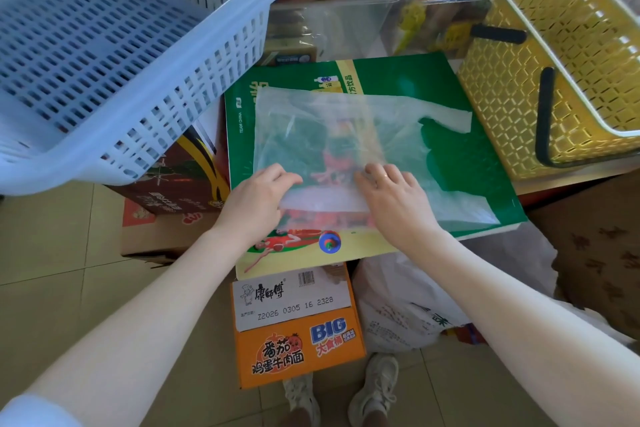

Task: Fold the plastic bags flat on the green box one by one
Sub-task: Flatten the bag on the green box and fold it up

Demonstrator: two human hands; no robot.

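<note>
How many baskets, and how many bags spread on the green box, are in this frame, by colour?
Blue basket: 1
Yellow basket: 1
Clear plastic bag on the green box, both hands on its near edge: 1
Total: 3

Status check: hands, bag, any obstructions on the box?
Left hand pinching near edge of plastic bag. Right hand flat on it. Bag spread on green box. Nothing in the way.
</note>
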